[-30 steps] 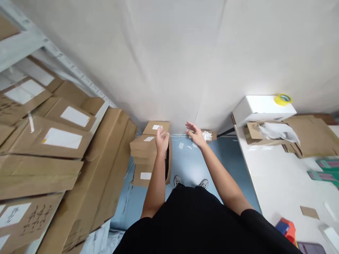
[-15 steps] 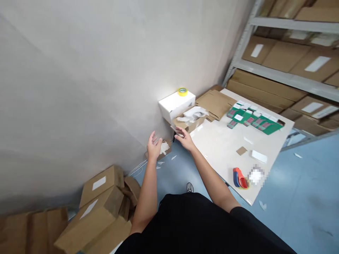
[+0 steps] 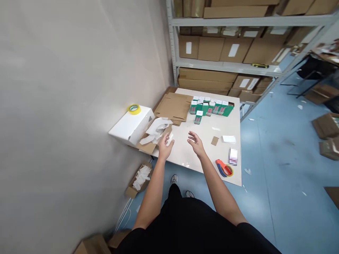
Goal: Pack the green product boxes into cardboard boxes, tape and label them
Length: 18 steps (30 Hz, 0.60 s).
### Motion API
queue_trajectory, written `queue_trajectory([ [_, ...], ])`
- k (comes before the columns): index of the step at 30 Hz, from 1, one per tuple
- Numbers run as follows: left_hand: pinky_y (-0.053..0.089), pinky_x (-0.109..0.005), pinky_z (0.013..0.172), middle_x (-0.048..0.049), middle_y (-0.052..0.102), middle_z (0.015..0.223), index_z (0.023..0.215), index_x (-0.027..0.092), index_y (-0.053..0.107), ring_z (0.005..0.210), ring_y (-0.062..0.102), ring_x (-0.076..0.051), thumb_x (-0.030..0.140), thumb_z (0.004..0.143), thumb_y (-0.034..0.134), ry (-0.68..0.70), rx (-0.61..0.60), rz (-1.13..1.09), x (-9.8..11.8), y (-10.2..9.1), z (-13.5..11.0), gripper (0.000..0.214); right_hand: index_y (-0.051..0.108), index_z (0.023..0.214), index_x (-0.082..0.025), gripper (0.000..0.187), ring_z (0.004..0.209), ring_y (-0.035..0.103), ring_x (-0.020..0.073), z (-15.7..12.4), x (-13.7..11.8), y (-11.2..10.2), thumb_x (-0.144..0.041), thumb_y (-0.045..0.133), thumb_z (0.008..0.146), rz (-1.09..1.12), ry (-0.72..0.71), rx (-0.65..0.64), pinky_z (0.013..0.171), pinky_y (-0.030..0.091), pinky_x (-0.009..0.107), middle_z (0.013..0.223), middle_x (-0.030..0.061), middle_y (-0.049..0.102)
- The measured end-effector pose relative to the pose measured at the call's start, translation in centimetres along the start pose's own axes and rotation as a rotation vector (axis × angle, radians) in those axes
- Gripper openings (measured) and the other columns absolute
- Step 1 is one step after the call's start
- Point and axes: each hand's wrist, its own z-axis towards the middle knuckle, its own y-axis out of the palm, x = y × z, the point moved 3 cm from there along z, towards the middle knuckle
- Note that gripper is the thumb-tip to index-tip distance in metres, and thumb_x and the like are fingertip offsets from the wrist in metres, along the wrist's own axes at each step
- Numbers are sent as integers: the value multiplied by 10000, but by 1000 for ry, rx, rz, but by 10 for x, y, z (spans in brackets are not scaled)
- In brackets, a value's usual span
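Note:
My left hand [image 3: 165, 146] is held up with fingers apart and nothing in it, near the open cardboard box [image 3: 147, 147] of white paper scraps [image 3: 157, 129]. My right hand [image 3: 196, 144], also free of any object, hovers above the white table [image 3: 182, 148] with its fingers spread. Beyond it, several small green boxes [image 3: 209, 107] with white tops stand in a group, and one green box [image 3: 198, 117] stands in front of them. Flattened cardboard sheets [image 3: 176, 106] lie left of the group. An orange and blue tape dispenser [image 3: 224, 168] rests at the table's near right.
A yellow tape roll [image 3: 134, 109] sits on a white box [image 3: 132, 123] by the wall. White cards [image 3: 229, 139] and a brown cardboard piece [image 3: 215, 140] lie on the table. A shelf rack [image 3: 225, 67] with cartons stands behind. A scrap-filled carton [image 3: 140, 178] is on the floor.
My view has swung to the right, bringing the table in front of me. Both hands now appear over or beside the table's near edge, still raised and empty.

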Motion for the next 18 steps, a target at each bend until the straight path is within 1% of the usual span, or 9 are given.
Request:
queue_trajectory([
  [2, 479, -492, 1152, -137, 601, 1485, 1487, 265, 566, 1321, 625, -287, 342, 897, 759, 5, -86, 10, -4, 19, 21, 625, 601, 1438, -296, 648, 1297, 607, 308, 7, 0, -12, -440, 744, 823, -15, 12, 85, 1079, 516, 517, 1522, 119, 575],
  [5, 492, -491, 1128, -141, 583, 1506, 1488, 275, 559, 1319, 625, -287, 340, 912, 741, 1, -208, -6, -8, 44, 51, 607, 600, 1440, -301, 634, 1308, 603, 302, 16, -2, -23, -435, 735, 836, -43, 27, 195, 1086, 516, 505, 1538, 110, 562],
  [8, 511, -482, 1103, -140, 571, 1523, 1466, 275, 574, 1319, 621, -287, 330, 922, 725, 10, -298, -37, -10, 62, 77, 568, 597, 1443, -296, 628, 1304, 605, 297, 23, -1, -29, -424, 730, 842, -67, 39, 294, 1083, 521, 497, 1527, 109, 572],
  [11, 514, -484, 1101, -134, 572, 1526, 1453, 276, 586, 1327, 616, -292, 335, 924, 726, 25, -398, -54, -15, 77, 98, 551, 602, 1432, -284, 620, 1295, 609, 291, 25, 8, -36, -400, 725, 835, -82, 52, 410, 1076, 529, 485, 1524, 108, 575],
  [13, 510, -487, 1109, -135, 575, 1524, 1450, 274, 588, 1335, 612, -294, 334, 922, 731, 11, -470, -57, -23, 90, 106, 550, 606, 1425, -275, 612, 1278, 620, 288, 21, 17, -43, -385, 717, 834, -84, 72, 492, 1072, 531, 480, 1506, 110, 591],
  [15, 512, -484, 1111, -138, 571, 1527, 1451, 267, 586, 1333, 616, -293, 320, 923, 727, -28, -536, -60, -31, 105, 108, 549, 607, 1422, -270, 604, 1260, 631, 286, 12, 28, -53, -375, 706, 836, -86, 101, 566, 1068, 531, 481, 1484, 113, 607],
  [18, 527, -472, 1099, -145, 564, 1533, 1456, 252, 580, 1310, 634, -291, 288, 922, 711, -97, -633, -59, -41, 132, 98, 551, 605, 1421, -270, 600, 1247, 637, 284, -10, 48, -75, -366, 694, 836, -112, 146, 663, 1058, 534, 475, 1485, 113, 606],
])
